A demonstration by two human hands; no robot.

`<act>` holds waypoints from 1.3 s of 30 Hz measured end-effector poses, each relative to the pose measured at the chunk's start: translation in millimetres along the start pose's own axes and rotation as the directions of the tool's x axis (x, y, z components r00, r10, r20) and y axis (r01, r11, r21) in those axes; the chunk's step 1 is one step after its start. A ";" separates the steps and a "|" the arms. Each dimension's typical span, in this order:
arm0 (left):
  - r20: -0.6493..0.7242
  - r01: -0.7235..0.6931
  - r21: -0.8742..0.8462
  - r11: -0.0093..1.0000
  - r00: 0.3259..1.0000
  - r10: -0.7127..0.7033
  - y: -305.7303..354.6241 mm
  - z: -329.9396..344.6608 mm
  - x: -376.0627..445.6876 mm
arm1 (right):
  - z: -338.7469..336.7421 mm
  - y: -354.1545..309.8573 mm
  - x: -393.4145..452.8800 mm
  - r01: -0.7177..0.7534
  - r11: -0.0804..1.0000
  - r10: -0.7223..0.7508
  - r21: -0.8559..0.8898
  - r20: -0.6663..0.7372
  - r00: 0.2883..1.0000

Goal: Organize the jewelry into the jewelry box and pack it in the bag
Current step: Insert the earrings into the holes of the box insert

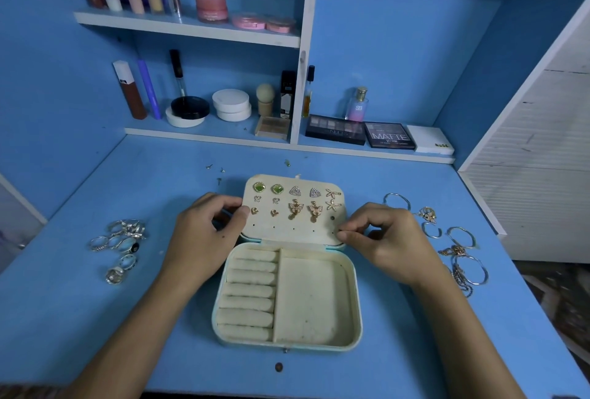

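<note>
The box (pixel 287 296) lies open in the middle of the surface (pixel 95 319), its lid (pixel 295 210) tipped back so the earrings (pixel 295 207) pinned in rows face the person. The left hand (pixel 204 232) curls its fingers round the lid's left edge, apparently to steady it. The right hand (pixel 380 239) pinches at the lid's lower right corner, next to the free holes (whether a stud is between the fingertips cannot be told). The ring rolls and tray below hold nothing. Rings (pixel 119 245) wait to the left, bangles (pixel 459 245) and chains to the right, each within reach of the nearer hand. No bag shows.
</note>
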State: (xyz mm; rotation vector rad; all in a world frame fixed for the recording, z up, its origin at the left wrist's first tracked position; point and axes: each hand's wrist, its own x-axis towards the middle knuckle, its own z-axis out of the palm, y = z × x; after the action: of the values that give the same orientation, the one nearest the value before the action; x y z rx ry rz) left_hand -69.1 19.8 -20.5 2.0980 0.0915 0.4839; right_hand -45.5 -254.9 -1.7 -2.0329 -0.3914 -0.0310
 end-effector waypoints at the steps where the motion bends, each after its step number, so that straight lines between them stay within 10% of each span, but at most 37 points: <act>1: -0.002 0.000 0.000 1.000 1.000 0.000 0.5 0.0 0.0 | 0.0 -0.1 0.3 -0.006 1.000 0.006 0.003 0.002 1.000; 39: -0.008 -0.028 -0.028 0.999 1.000 0.027 1.2 -0.8 -1.8 | 11.6 -7.5 3.3 -0.181 0.983 0.179 -0.029 -0.062 0.982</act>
State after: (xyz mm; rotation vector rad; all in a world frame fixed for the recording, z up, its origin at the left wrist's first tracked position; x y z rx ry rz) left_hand -71.2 19.3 -19.6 2.0723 0.0599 0.5070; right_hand -46.3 -240.7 -0.2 -2.0888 -0.1693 0.0135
